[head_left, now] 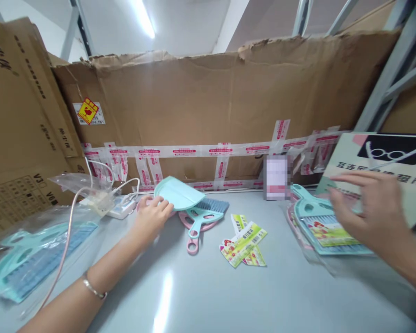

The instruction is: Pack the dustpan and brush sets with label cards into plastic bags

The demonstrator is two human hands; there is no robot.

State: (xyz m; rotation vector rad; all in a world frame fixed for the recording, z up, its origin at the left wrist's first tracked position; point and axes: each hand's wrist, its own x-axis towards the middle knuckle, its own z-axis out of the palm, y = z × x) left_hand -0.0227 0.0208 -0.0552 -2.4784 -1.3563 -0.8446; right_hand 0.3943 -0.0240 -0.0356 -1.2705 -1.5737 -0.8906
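Note:
My left hand (153, 215) reaches forward, its fingers closed on the near left edge of a mint-green dustpan (178, 194). Just right of that dustpan lies a mint-green hand brush (203, 216) with blue-grey bristles, on top of a pink piece (192, 246) with a ring end. Over at the right, my right hand (370, 208) is open, thumb and fingers apart, beside a packed dustpan-and-brush set (312, 208). That set carries a printed card (333, 230) and lies over a pink one in clear plastic. Whether my right hand touches it, I cannot tell.
Several printed cards (244, 243) lie mid-table. At left are a bagged dustpan-and-brush set (38, 259), a cable (67, 245) and a power strip (119, 208). A large taped carton (201, 101) forms the back wall. A printed board (402, 185) leans at right.

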